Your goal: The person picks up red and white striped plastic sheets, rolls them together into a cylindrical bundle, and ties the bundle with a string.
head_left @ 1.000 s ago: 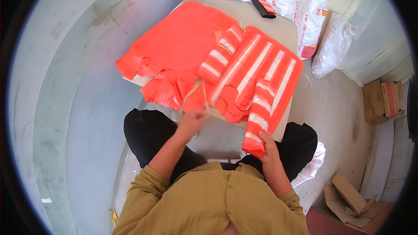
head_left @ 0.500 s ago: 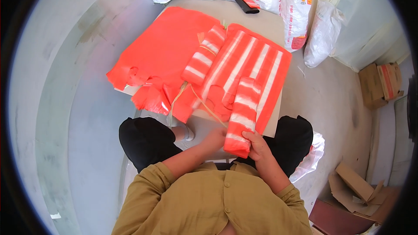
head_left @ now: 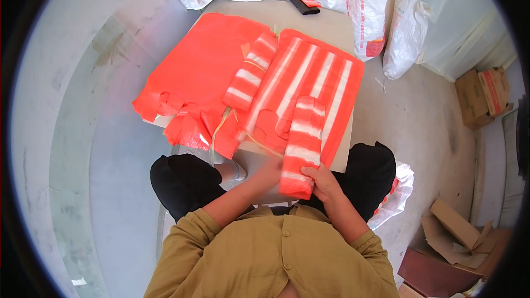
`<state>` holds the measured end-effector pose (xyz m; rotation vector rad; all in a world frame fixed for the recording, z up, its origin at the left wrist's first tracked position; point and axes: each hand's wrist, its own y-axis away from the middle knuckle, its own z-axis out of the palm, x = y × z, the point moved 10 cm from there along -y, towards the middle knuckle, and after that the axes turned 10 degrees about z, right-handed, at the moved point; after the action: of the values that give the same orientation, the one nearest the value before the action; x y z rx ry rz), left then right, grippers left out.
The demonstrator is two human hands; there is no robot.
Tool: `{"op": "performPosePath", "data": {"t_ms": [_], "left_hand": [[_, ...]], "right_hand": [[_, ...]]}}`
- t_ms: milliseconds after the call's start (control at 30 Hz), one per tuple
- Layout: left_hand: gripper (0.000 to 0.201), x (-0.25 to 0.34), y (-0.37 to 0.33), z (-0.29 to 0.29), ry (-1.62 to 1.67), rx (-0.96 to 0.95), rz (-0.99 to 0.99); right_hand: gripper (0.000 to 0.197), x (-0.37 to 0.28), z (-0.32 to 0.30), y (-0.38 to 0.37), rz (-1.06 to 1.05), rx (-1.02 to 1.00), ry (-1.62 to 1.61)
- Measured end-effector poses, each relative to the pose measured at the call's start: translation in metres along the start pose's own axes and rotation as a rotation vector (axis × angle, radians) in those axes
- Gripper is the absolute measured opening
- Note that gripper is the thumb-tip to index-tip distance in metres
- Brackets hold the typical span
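On the low table point(head_left: 309, 19), your right hand point(head_left: 326, 182) grips a folded striped bundle point(head_left: 301, 146) while your blurred left hand point(head_left: 268, 170) touches it, grip unclear.

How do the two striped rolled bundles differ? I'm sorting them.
The near rolled bundle is gripped by both hands, right hand and left hand; the far rolled bundle lies untouched. The far one leans right; the near one points straight away. Both are orange-and-white striped.
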<state>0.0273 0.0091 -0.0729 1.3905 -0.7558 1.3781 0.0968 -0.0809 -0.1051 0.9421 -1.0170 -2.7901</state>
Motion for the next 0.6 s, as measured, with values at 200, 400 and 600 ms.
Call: {"op": "performPosePath", "data": {"t_ms": [200,400,600], "left_hand": [[0.022,-0.032,-0.011,-0.047,0.085,0.13,0.149],[0.018,0.004,-0.018,-0.053,0.837,0.271,0.137],[0.02,0.003,-0.033,-0.073,0.653,0.385,0.097]], "right_hand": [[0.046,-0.009,-0.005,0.0,-0.041,0.003,0.103],[0.048,-0.036,-0.036,-0.004,-0.049,0.107,0.332],[0.039,-0.073,-0.037,0.006,-0.125,0.152,0.399]]}}
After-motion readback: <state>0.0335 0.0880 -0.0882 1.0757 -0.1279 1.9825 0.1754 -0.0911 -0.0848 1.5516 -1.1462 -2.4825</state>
